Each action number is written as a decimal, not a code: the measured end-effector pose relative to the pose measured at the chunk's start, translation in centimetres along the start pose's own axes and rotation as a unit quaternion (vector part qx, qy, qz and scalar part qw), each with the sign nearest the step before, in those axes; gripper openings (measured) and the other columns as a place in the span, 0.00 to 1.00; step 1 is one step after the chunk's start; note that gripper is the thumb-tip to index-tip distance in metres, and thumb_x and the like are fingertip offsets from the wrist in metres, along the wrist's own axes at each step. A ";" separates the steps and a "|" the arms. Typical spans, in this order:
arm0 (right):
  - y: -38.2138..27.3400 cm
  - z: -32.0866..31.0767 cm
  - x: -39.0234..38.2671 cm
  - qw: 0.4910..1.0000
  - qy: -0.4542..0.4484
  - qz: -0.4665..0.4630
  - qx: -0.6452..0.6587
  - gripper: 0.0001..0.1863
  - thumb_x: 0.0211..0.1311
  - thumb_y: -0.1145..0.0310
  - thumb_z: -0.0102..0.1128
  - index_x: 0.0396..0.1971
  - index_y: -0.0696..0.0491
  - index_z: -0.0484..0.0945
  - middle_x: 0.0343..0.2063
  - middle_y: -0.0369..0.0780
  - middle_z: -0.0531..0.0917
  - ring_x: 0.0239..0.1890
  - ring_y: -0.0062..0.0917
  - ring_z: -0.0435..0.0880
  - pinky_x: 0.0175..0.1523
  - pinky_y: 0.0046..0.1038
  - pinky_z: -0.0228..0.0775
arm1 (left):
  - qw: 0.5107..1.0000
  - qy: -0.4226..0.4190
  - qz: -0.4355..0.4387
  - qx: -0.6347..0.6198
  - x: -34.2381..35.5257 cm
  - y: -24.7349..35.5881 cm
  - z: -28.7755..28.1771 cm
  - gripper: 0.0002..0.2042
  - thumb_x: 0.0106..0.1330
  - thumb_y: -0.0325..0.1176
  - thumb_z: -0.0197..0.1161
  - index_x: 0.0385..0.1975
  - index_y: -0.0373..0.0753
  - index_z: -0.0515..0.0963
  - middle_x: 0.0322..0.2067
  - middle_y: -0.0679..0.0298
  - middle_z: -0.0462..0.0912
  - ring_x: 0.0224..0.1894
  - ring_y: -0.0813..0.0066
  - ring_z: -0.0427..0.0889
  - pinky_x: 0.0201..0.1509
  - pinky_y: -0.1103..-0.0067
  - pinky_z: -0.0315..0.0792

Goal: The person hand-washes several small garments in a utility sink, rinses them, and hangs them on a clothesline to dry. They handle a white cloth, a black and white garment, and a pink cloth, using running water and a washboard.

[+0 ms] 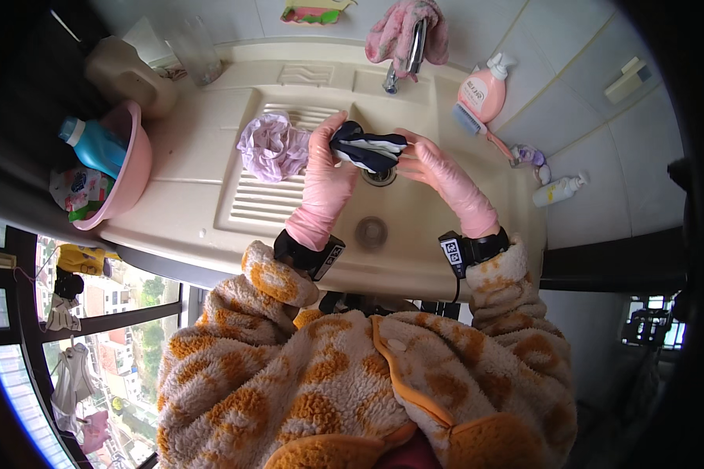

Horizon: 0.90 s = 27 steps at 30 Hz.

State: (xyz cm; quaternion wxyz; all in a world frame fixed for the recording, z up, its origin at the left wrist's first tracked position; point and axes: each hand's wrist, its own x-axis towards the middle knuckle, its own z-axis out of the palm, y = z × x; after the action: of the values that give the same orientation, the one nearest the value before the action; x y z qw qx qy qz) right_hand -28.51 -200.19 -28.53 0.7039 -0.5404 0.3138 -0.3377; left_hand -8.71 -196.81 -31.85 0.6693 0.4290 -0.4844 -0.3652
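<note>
A small navy and white piece of cloth [368, 148], bunched up, is held above the basin of a cream washing sink [422, 211]. My left hand [326, 160], in a pink glove, grips its left end. At its right end are the gloved fingers of my right hand [434, 168], closed on the tip of the cloth; some of those fingers stay stretched out. Just left of my left hand, a crumpled pale lilac cloth [274, 146] lies on the ridged washboard [266, 202]. Below the navy cloth, a round drain [378, 178] shows partly.
A tap [391, 80] draped with a pink towel [407, 35] stands at the back. Along the right edge are a pink pump bottle [483, 90], a brush [471, 121] and a white bottle [559, 190]. A pink tub [133, 172] holding a blue bottle [94, 144] stands left.
</note>
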 end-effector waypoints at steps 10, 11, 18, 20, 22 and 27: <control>1.4 3.8 -1.4 0.964 0.168 -0.159 -0.134 0.16 0.60 0.75 0.57 0.49 0.58 0.74 0.44 0.36 0.78 0.44 0.16 0.75 0.50 0.20 0.68 | 0.908 -0.110 -0.321 -0.246 -0.4 1.7 -1.3 0.21 0.64 0.32 0.59 0.57 0.44 0.66 0.43 0.68 0.76 0.42 0.83 0.76 0.42 0.87 0.71; 1.3 3.8 -2.1 0.948 0.170 -0.184 -0.195 0.16 0.60 0.77 0.57 0.49 0.59 0.74 0.44 0.36 0.78 0.44 0.16 0.75 0.50 0.20 0.68 | 0.906 -0.096 -0.336 -0.240 -0.5 1.6 -0.9 0.18 0.64 0.32 0.60 0.54 0.43 0.68 0.41 0.69 0.77 0.40 0.84 0.76 0.41 0.87 0.72; -1.3 0.1 -4.3 0.926 0.275 -0.239 0.095 0.12 0.65 0.68 0.53 0.43 0.60 0.77 0.39 0.36 0.80 0.42 0.19 0.78 0.50 0.23 0.68 | 0.918 -0.094 -0.284 -0.259 -2.6 2.7 2.1 0.10 0.65 0.30 0.57 0.44 0.37 0.75 0.35 0.70 0.80 0.37 0.82 0.77 0.42 0.83 0.73; -1.6 -1.8 -5.1 0.931 0.274 -0.238 0.048 0.12 0.65 0.67 0.53 0.42 0.58 0.77 0.38 0.36 0.80 0.38 0.20 0.79 0.47 0.23 0.70 | 0.905 -0.103 -0.283 -0.300 -3.5 3.8 2.9 0.08 0.65 0.27 0.56 0.43 0.35 0.75 0.35 0.69 0.80 0.39 0.80 0.77 0.45 0.81 0.73; -2.2 -4.0 -5.9 0.935 0.306 -0.179 -0.005 0.12 0.66 0.68 0.52 0.43 0.58 0.77 0.38 0.36 0.81 0.37 0.19 0.79 0.46 0.23 0.71 | 0.895 -0.127 -0.308 -0.298 -4.9 4.8 3.9 0.09 0.66 0.29 0.56 0.42 0.33 0.75 0.34 0.63 0.81 0.36 0.76 0.79 0.43 0.80 0.74; -2.8 -6.0 -7.1 0.947 0.194 -0.244 0.073 0.13 0.67 0.67 0.49 0.44 0.58 0.76 0.39 0.38 0.80 0.39 0.21 0.79 0.46 0.24 0.71 | 0.933 -0.143 -0.313 -0.109 -9.1 6.4 5.7 0.11 0.64 0.37 0.60 0.36 0.34 0.78 0.28 0.65 0.82 0.28 0.80 0.77 0.35 0.84 0.72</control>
State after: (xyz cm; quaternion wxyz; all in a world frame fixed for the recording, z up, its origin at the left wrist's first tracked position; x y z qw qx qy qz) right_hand -37.85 -198.26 -26.57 0.5631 -0.4713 0.2772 -0.6197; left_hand -16.12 -187.51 -27.99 0.4873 0.4266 -0.3732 -0.6643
